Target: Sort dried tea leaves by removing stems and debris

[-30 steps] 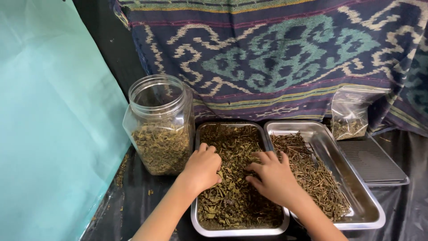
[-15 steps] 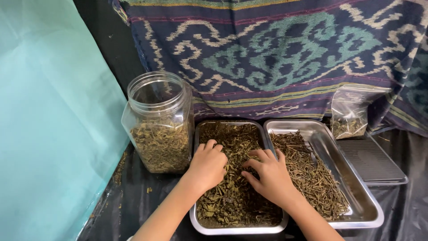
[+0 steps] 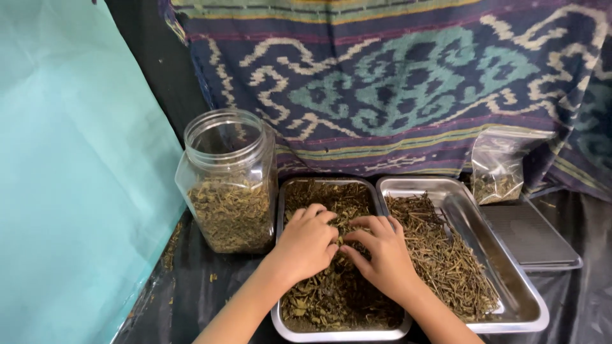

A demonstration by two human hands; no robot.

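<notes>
Left hand [image 3: 307, 243], right hand [image 3: 380, 253] in tray [image 3: 341, 332] of dried leaves [image 3: 325, 299].

Left hand [image 3: 306, 245], right hand [image 3: 380, 255] pressed into dried leaves [image 3: 331, 299], left tray [image 3: 344, 334].

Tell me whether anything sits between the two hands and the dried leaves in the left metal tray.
Nothing visible does. The left hand and right hand both rest directly on the dried leaves in the left metal tray, fingers dug into the pile. The open plastic jar stands beside it, clear of the hands.
</notes>
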